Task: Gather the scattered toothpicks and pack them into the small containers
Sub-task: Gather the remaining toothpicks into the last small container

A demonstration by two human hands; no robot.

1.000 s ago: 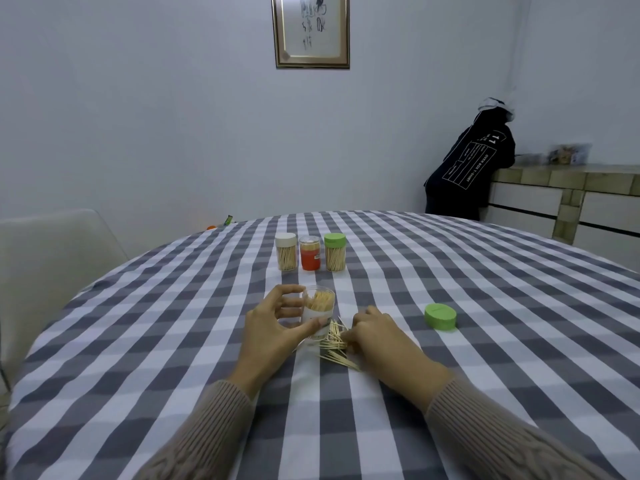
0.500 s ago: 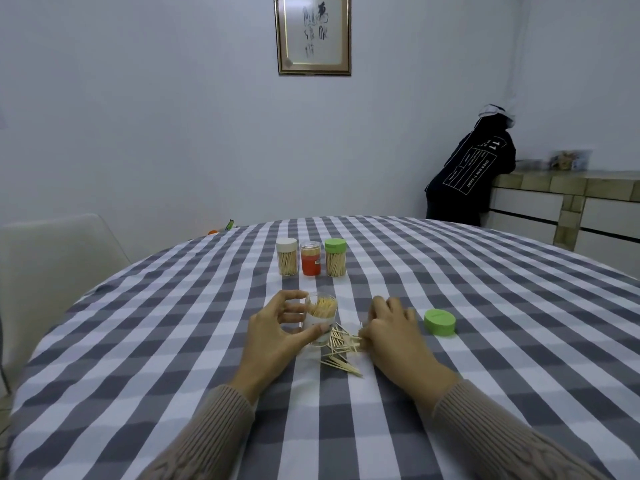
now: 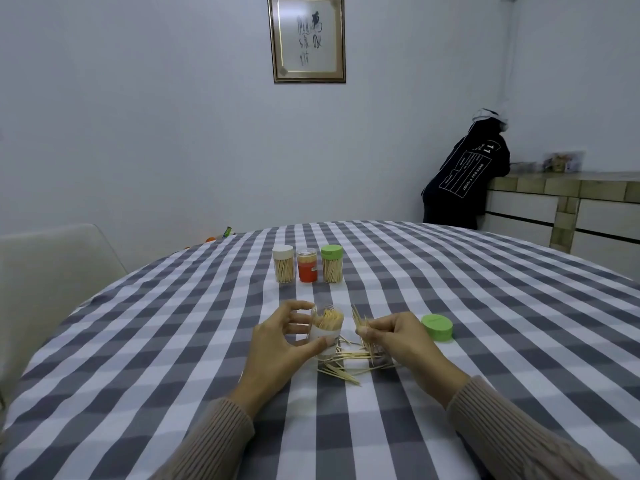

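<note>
The right hand has lifted a pinched bundle of toothpicks off the pile, ready for the open jar gripped by the left hand

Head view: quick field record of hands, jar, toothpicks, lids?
left hand: holds open jar, nearly full of picks
right hand: pinches small bunch beside jar mouth
loose toothpicks: pile on cloth between hands
green lid: off, on cloth right of right hand
back row: three capped jars
table: checked cloth
</note>
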